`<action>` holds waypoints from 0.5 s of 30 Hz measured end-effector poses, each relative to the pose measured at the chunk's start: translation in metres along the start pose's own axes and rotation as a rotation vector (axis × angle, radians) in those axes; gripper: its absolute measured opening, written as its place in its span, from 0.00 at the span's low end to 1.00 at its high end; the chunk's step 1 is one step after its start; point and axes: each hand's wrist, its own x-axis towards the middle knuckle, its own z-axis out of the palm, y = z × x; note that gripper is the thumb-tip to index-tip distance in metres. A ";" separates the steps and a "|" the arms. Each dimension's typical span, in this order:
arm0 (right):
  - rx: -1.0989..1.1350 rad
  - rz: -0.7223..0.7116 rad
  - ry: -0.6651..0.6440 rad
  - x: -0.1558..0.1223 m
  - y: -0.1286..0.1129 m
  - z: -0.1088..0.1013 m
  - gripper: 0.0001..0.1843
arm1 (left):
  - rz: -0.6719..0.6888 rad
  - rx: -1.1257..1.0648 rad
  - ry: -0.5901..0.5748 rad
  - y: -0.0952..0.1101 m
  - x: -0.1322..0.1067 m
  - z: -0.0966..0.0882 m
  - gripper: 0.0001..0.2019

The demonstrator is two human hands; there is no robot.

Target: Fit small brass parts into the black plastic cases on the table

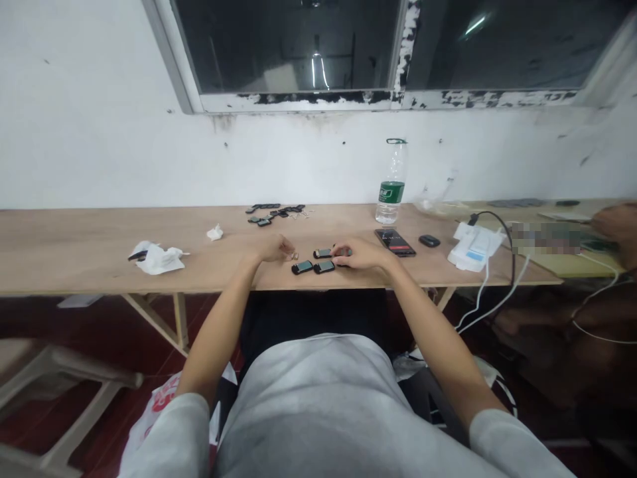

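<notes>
My left hand point(273, 248) rests on the wooden table point(89, 252) with its fingers curled in a pinch beside some tiny pale parts point(295, 255); what it pinches is too small to make out. My right hand point(359, 254) lies fingers together over a small black device point(322, 253), touching its right end. Two more small black devices with grey faces point(302, 267) point(324, 267) lie side by side just in front of my hands, near the table's front edge.
A heap of several similar black devices point(273, 213) lies further back. A water bottle point(391, 182), a phone point(395, 241), a black mouse-like object point(428, 240), a white charger with cables point(475, 247), crumpled tissues point(158, 257) and another person's arm point(617, 222) at far right.
</notes>
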 end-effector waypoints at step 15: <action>-0.093 -0.090 -0.055 0.013 -0.013 0.025 0.15 | 0.066 0.147 -0.071 -0.004 0.003 0.002 0.17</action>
